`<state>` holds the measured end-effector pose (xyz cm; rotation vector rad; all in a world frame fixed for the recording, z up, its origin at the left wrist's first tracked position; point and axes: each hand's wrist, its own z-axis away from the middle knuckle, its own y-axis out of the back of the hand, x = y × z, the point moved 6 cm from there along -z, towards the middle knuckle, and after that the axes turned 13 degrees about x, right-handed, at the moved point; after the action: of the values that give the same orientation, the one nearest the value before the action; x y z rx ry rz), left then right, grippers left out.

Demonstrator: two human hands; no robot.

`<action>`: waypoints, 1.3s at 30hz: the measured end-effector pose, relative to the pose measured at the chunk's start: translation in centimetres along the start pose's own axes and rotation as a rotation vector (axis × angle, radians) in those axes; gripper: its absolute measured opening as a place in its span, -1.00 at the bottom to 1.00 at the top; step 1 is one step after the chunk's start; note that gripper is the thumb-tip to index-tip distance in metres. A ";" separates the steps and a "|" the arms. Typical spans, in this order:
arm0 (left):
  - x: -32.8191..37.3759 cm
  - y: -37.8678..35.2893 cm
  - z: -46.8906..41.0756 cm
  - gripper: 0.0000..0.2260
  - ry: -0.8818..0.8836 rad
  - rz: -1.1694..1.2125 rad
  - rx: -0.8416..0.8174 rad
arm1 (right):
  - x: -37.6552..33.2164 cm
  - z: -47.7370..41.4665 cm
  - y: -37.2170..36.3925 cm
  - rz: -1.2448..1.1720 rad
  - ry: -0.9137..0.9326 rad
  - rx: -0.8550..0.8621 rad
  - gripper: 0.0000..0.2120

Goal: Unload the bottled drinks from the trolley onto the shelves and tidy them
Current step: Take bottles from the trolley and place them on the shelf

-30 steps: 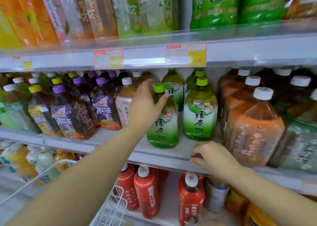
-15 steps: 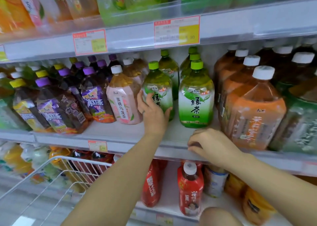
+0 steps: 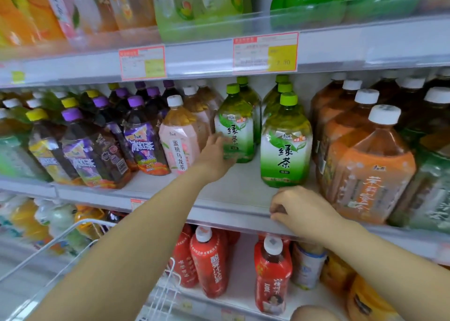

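My left hand [image 3: 214,156] reaches deep into the middle shelf [image 3: 233,194] and grips the lower left side of a green tea bottle [image 3: 237,125] with a green cap. That bottle stands upright, set back from the front. A second green tea bottle [image 3: 286,142] stands nearer the front, to its right, with more green-capped ones behind. My right hand [image 3: 300,211] has its fingers curled over the shelf's front edge, just below that front bottle. The white wire trolley [image 3: 73,235] shows at the lower left; its contents are hidden.
A pink peach-tea bottle [image 3: 179,140] and purple-capped bottles [image 3: 141,138] stand left of my hand. Big orange bottles [image 3: 367,164] fill the right side. Red bottles [image 3: 210,259] stand on the shelf below. Bare shelf surface lies in front of the held bottle.
My left hand has pushed the green tea bottle from the shelf's front further back, sliding down to its lower side. My right hand has stayed on the shelf edge.
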<state>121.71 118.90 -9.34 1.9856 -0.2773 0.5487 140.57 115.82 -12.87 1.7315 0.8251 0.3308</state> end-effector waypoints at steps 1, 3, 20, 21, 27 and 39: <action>-0.1 1.0 1.1 -0.55 -0.010 -0.020 -0.085 | -0.7 -0.3 0.3 -0.003 0.014 0.007 -0.84; -0.2 3.9 4.1 -0.57 -0.049 -0.101 -0.222 | -3.7 -1.3 1.2 -0.033 0.087 0.069 -0.78; -14.8 32.4 38.7 -0.61 0.710 -0.628 -0.078 | -41.2 4.1 -9.3 -0.600 0.907 -0.557 -0.74; -15.1 32.4 39.3 -0.62 0.718 -0.614 -0.041 | -42.9 4.9 -10.0 -0.578 0.952 -0.597 -0.70; -16.7 32.3 40.0 -0.78 0.727 -0.591 0.141 | -50.1 8.1 -14.0 -0.447 1.088 -0.683 -0.46; -16.4 30.9 39.9 -0.90 0.691 -0.663 0.028 | -48.8 6.4 -16.2 -0.604 0.905 -0.571 -0.76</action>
<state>104.71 68.63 -8.47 1.6547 0.7862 0.7469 103.73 80.21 -20.77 0.6899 1.6485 0.8568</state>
